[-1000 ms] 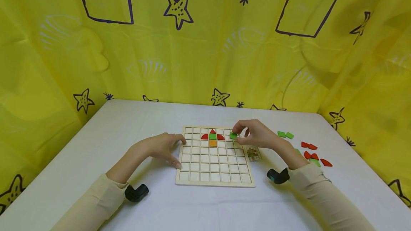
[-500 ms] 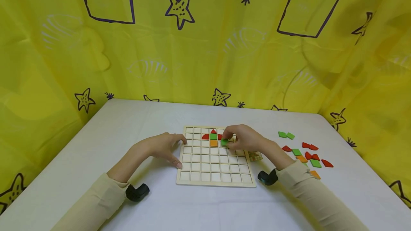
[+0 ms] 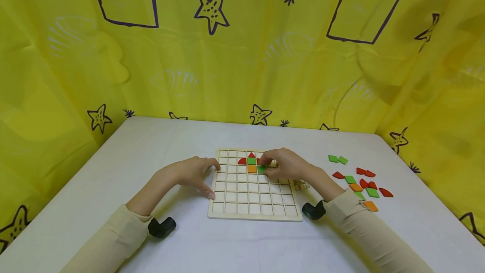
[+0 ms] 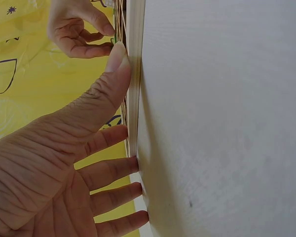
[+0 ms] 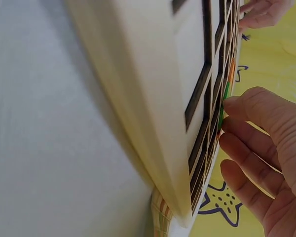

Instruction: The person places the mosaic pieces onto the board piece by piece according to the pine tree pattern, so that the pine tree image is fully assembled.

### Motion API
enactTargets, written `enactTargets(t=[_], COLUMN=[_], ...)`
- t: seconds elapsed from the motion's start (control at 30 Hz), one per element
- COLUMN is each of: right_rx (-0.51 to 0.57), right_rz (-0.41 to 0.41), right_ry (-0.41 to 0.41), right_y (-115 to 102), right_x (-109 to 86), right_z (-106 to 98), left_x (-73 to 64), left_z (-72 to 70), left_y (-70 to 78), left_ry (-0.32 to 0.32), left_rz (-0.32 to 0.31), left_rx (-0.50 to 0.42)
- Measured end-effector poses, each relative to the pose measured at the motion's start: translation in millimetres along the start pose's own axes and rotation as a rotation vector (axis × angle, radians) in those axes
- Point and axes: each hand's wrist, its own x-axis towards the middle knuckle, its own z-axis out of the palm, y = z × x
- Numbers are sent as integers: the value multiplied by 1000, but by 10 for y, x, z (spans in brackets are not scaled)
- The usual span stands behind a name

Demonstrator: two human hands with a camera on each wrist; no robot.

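Note:
A light wooden grid board (image 3: 254,218) lies on the white table. My left hand (image 3: 192,174) rests at its left edge, thumb and fingertips touching the frame; the left wrist view shows those fingers (image 4: 108,172) fairly straight and spread. Over the upper part of the board, my right hand (image 3: 285,164) pinches a green square tile (image 3: 262,169) between thumb and index finger. That tile sits at a cell right of the orange square tile (image 3: 252,169). Above the orange one are another green square (image 3: 251,161), a red triangle (image 3: 251,155) and a red quarter-round piece (image 3: 242,161). My fingers partly cover a second red piece.
Several loose red, green and orange pieces, among them an orange square (image 3: 371,206) and a green square (image 3: 332,159), lie scattered right of the board. A patterned card (image 3: 302,185) is partly hidden by my right wrist. A yellow curtain (image 3: 227,75) hangs behind the table.
My right hand has moved left and slightly down with the green tile, from the board's upper right to the cell beside the orange square. The left hand has stayed in place.

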Motion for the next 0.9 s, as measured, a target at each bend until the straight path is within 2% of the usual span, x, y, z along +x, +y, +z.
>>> enactTargets(t=[0.2, 0.5, 0.9], right_rx=[25, 70, 82], right_rz=[16, -16, 22], right_ry=[41, 161, 255], right_y=[3, 143, 300], right_x=[-97, -387, -738], right_z=[-47, -204, -308], left_x=[-1, 10, 10], left_z=[3, -8, 2], left_y=[2, 2, -10], left_ry=[-8, -14, -7], left_rz=[-9, -25, -14], left_rx=[-4, 1, -5])
